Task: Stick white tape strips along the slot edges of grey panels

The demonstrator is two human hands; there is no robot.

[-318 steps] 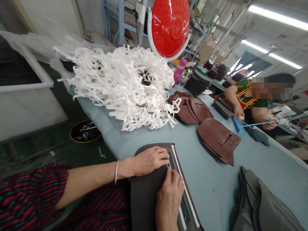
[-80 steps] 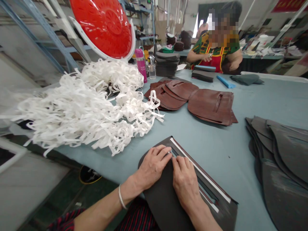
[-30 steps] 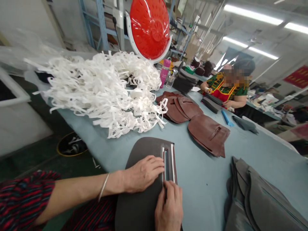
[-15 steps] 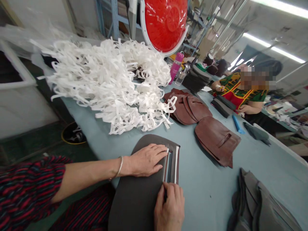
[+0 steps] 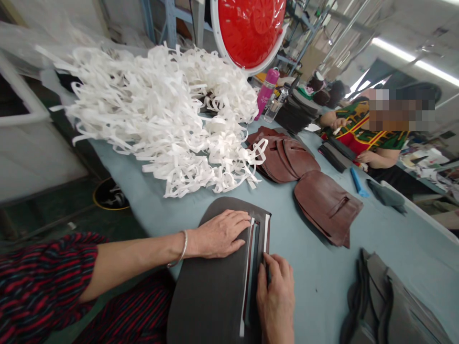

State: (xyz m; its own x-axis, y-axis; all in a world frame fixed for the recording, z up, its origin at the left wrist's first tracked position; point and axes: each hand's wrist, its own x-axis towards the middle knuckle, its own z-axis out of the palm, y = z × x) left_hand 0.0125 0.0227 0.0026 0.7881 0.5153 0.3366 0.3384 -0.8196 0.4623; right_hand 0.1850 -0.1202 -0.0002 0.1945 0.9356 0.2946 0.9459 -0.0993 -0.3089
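Observation:
A dark grey leather-like panel (image 5: 208, 291) with a rounded far end lies on the table, a long narrow slot (image 5: 254, 258) cut along its right side. White tape strips line the slot's left side (image 5: 247, 282) and the panel's right edge (image 5: 266, 234). My left hand (image 5: 220, 234) rests flat on the panel, fingertips beside the slot's left strip, a bangle at the wrist. My right hand (image 5: 278, 291) is at the right edge, fingers curled and closed at the near visible end of the right tape strip. Its fingertips partly hide what they pinch.
A heap of white paper strips (image 5: 161, 119) covers the table's far left. Brown slotted panels (image 5: 328, 205) and more dark grey panels (image 5: 394, 296) lie to the right. A pink bottle (image 5: 267, 93) stands behind. A co-worker (image 5: 376, 129) sits across at the far right.
My right hand has moved from the slot's left strip to the strip on the panel's right edge, uncovering the near part of the slot. My left hand stays flat on the panel.

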